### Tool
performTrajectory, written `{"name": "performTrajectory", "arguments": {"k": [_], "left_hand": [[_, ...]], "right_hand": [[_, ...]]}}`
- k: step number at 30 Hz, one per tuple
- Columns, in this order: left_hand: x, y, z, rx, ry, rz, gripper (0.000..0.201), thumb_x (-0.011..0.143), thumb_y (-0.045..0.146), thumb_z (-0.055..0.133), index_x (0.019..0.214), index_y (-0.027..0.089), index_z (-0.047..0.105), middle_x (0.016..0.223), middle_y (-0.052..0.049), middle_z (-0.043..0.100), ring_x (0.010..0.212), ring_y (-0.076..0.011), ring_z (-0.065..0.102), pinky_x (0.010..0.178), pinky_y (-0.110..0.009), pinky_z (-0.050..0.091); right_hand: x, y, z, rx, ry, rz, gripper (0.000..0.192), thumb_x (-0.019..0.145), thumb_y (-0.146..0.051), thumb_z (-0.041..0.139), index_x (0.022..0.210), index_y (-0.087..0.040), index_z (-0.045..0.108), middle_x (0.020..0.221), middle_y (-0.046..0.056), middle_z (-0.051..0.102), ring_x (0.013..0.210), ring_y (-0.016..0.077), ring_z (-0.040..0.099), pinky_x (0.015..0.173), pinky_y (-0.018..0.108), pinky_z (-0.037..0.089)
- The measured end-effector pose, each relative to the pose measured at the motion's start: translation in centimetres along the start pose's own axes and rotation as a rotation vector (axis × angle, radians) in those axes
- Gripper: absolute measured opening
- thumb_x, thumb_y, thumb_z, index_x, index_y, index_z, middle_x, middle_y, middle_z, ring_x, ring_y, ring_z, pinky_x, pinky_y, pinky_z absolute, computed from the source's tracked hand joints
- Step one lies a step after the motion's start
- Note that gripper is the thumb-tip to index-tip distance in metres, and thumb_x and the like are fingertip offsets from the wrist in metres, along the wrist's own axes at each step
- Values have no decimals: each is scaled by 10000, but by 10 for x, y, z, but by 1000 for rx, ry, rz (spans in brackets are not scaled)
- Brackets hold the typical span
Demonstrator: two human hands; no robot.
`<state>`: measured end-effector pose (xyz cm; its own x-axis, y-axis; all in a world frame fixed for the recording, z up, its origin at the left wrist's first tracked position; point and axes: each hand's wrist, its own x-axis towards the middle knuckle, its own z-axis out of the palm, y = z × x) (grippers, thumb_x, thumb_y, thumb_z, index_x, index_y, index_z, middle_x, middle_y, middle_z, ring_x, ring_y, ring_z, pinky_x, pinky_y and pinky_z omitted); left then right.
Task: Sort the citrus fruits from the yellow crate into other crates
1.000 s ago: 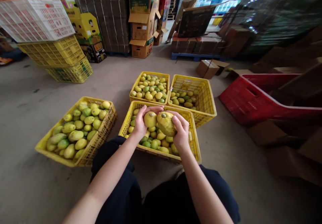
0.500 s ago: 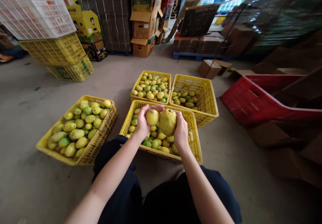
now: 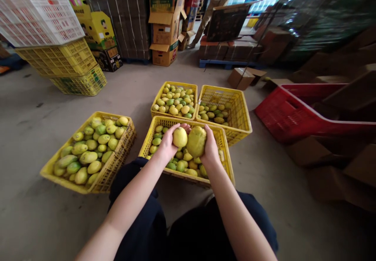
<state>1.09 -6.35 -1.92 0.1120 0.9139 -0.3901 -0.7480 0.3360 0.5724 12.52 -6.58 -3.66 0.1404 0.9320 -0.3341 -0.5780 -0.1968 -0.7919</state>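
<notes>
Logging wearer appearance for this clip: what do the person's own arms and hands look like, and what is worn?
Both forearms are bare to the picture's edge, with no sleeves in view. The left hand and right hand wear no gloves; no rings, watch or bands are visible. Dark navy trousers cover the legs below.

Two fruits (image 3: 188, 139) in hands (image 3: 188, 147) over crate (image 3: 227, 163)

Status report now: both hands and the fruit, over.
Left hand holds small yellow fruit. Right hand holds larger fruit. Both above near yellow crate. Nothing in between.
</notes>
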Motion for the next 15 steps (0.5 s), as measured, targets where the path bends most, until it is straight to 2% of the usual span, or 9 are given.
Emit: {"name": "performTrajectory", "arguments": {"k": [3, 5, 9, 12, 15], "left_hand": [[1, 0, 0, -50, 42, -72, 207, 743, 186, 589, 898, 208, 723, 929, -58, 769, 1095, -263, 697, 970, -396, 562], [1, 1, -1, -85, 59, -96, 236, 734, 202, 551, 896, 186, 723, 947, -76, 765, 1079, -259, 699, 919, -356, 577], [-3, 2, -2, -119, 13, -108, 323, 728, 278, 502, 898, 129, 732, 977, -127, 759, 1070, -266, 690, 828, -304, 576], [-6, -4, 3, -129, -26, -120, 302, 704, 285, 502, 874, 169, 723, 903, -101, 757, 1045, -276, 688, 801, -326, 569], [-7, -14, 7, -190, 91, -91, 132, 682, 238, 529, 737, 212, 646, 762, -40, 716, 952, -242, 701, 780, -297, 551]], "right_hand": [[5, -5, 3, 46, 126, 116, 299, 855, -529, 597, 762, -249, 644, 659, -27, 705, 625, 179, 677, 640, 299, 586], [9, -8, 3, -1, 203, 65, 275, 855, -506, 600, 754, -253, 642, 682, -38, 710, 635, 169, 663, 633, 287, 569], [10, -7, 3, -239, 261, -296, 311, 834, -519, 600, 690, -244, 620, 707, -34, 681, 731, 170, 621, 700, 271, 503], [5, -1, 7, -449, 279, -529, 348, 857, -549, 565, 668, -257, 543, 679, -30, 615, 714, 176, 566, 742, 286, 460], [0, 6, 14, -581, 275, -615, 295, 866, -536, 568, 753, -268, 518, 761, -15, 626, 747, 184, 574, 793, 305, 451]]}}
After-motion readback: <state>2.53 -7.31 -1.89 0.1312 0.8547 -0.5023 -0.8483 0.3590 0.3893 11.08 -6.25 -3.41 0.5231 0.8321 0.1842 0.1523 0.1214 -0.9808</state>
